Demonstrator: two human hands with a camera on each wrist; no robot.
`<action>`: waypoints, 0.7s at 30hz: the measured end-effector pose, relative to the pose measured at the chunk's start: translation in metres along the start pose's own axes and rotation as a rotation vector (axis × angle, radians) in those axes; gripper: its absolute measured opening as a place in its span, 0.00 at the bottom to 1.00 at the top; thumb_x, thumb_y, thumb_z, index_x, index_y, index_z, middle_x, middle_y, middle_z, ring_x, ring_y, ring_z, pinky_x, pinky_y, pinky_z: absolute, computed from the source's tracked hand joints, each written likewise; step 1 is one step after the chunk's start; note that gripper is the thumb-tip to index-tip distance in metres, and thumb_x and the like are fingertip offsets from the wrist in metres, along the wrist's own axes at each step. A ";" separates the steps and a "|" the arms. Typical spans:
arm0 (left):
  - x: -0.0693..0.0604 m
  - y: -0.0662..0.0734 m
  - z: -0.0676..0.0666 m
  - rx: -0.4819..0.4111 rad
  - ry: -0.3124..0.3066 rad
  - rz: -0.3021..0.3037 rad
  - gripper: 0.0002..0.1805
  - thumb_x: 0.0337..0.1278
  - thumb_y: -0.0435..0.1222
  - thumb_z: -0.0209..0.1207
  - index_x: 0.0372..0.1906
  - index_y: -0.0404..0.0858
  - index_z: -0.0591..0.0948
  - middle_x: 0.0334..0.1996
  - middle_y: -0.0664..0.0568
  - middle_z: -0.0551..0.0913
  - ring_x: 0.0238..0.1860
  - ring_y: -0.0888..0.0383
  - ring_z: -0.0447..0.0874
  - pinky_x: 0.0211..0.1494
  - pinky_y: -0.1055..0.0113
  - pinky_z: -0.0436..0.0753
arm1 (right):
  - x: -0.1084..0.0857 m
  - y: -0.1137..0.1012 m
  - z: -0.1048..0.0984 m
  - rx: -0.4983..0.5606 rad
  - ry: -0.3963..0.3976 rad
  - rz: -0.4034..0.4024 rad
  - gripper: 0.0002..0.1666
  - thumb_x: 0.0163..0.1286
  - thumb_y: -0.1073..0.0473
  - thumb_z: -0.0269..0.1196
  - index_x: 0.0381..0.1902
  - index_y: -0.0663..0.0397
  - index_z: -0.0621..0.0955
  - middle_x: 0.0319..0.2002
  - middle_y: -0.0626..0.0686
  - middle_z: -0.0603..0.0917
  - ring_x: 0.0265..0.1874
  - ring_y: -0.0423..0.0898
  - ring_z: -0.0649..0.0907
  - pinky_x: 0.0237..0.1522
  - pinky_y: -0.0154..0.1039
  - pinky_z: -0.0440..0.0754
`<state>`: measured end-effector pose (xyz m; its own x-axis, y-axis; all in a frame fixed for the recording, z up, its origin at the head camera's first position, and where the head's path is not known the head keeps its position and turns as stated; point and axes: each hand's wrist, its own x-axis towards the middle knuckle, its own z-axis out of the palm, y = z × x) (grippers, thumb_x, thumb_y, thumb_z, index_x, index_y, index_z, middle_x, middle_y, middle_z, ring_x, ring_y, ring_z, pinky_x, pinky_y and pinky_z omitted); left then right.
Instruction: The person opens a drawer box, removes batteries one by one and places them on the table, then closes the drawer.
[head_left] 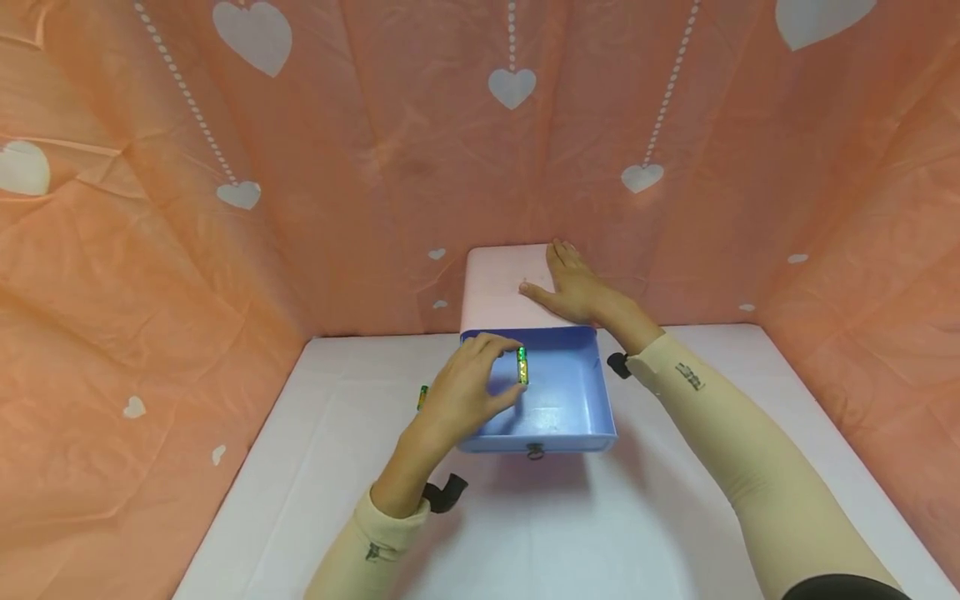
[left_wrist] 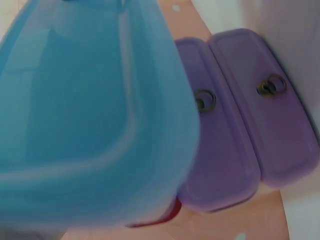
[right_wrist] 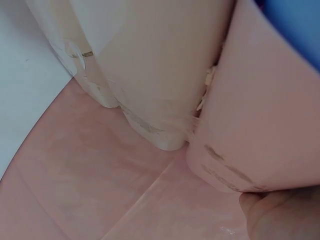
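Note:
In the head view my left hand (head_left: 461,392) is above an open blue drawer (head_left: 536,444). Between its thumb and fingertips it pinches a small, shiny green-and-gold stick (head_left: 522,367) that looks like a battery, held upright. A similar green-and-gold piece (head_left: 422,397) shows to the left of that hand, partly hidden by it. My right hand (head_left: 573,287) rests on the top of the pink drawer cabinet (head_left: 501,287), fingers straight and thumb spread. The drawer juts out from the cabinet's front, with a ring pull (head_left: 535,452) on its face.
Two purple drawer fronts (left_wrist: 225,130) with ring pulls appear in the left wrist view, beside the blurred blue drawer. A pale cabinet side (right_wrist: 150,75) fills much of the right wrist view. An orange cloth (head_left: 390,167) with white hearts hangs behind the white table (head_left: 300,467).

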<state>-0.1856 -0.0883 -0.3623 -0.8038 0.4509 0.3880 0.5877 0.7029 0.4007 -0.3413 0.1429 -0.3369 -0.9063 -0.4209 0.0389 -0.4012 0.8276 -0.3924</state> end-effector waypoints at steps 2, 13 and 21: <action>-0.002 -0.004 -0.002 0.000 0.017 0.008 0.29 0.63 0.41 0.77 0.65 0.38 0.82 0.61 0.49 0.83 0.64 0.50 0.80 0.70 0.54 0.81 | -0.001 -0.001 -0.001 0.005 -0.002 -0.004 0.64 0.81 0.25 0.48 0.85 0.69 0.37 0.86 0.66 0.33 0.86 0.59 0.33 0.86 0.55 0.35; -0.013 -0.026 -0.013 -0.035 0.071 0.005 0.31 0.60 0.38 0.78 0.66 0.37 0.81 0.62 0.48 0.82 0.67 0.47 0.79 0.71 0.50 0.81 | 0.000 0.001 0.001 0.013 -0.010 -0.001 0.65 0.80 0.24 0.47 0.85 0.67 0.37 0.87 0.65 0.33 0.86 0.58 0.33 0.86 0.55 0.34; -0.022 -0.045 -0.023 -0.063 0.088 0.003 0.33 0.60 0.36 0.78 0.68 0.37 0.79 0.63 0.46 0.81 0.67 0.47 0.79 0.73 0.49 0.80 | -0.001 -0.001 0.002 0.016 -0.005 0.009 0.65 0.79 0.24 0.47 0.86 0.65 0.36 0.87 0.63 0.32 0.86 0.58 0.33 0.86 0.56 0.34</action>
<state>-0.1922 -0.1421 -0.3698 -0.7925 0.4012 0.4592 0.5969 0.6645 0.4495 -0.3402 0.1418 -0.3381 -0.9092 -0.4152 0.0310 -0.3908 0.8255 -0.4073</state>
